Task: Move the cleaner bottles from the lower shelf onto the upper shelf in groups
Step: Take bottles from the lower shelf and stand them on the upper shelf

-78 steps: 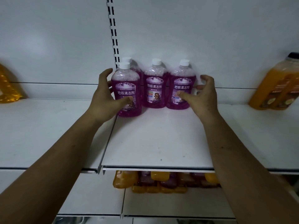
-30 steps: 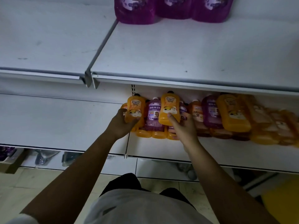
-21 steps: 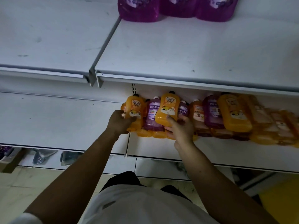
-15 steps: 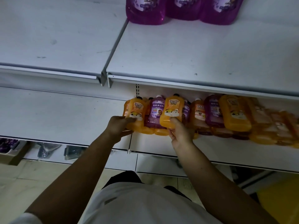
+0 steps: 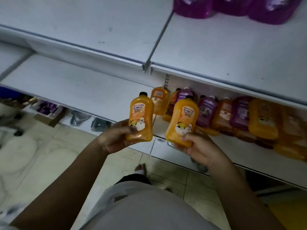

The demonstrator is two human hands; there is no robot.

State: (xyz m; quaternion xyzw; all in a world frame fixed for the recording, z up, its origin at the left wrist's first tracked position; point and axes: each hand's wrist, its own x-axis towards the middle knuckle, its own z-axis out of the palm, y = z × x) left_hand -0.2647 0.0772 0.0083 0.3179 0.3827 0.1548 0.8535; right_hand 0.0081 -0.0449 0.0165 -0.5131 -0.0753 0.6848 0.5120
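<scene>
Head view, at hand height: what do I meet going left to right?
Left hand → left-held orange bottle → right-held orange bottle → right hand → shelved orange bottle on the lower shelf.

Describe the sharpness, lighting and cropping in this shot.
Head view: dim, flat light; left orange bottle and right orange bottle, gripped by left hand and right hand, are sharpest, labels partly readable; lower-shelf bottles smear toward the right edge; floor at left is motion-blurred; purple bottles are cropped at top.
</scene>
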